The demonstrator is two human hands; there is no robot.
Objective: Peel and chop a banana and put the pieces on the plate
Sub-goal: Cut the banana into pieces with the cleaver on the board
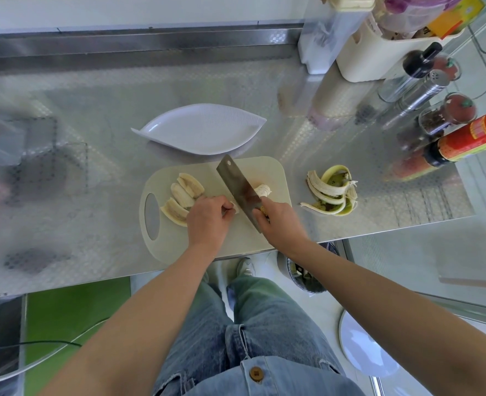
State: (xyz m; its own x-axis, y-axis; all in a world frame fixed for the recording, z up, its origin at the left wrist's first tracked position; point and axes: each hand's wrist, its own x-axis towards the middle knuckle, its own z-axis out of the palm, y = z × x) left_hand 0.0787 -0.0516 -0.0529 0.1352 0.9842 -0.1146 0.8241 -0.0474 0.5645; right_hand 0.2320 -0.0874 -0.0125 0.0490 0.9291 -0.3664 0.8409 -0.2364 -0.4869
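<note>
Banana [263, 190] is what both my hands are working on, at the near side of the board [264, 170]. My left hand [207, 218] has its fingers curled in, pinching the uncut length just left of the blade. I judge the knuckles are tucked that way to steady the fruit and keep the fingertips off the edge. My right hand [278, 224] is wrapped round the handle of the cleaver [237, 187]. Its blade slants across the board and stands on the fruit, so a short stub shows on the blade's right side. The rest is mostly hidden under my left hand. How far the blade has gone through I cannot tell.

Left of that hand, three long pieces [183, 192] lie together beside the board's handle hole, set aside, I think, to leave the cutting spot free. Right of the board and apart from it, the peel [333, 194] lies splayed on the counter [93, 124], out of the knife's way.

Just beyond the board's far edge is the plate [204, 128], white and leaf-shaped, with no piece on it yet. I judge it sits that near so the pieces can go across without a long reach. Farther off at the right, bottles [464, 138] stand along the counter's end, well apart from the work.
</note>
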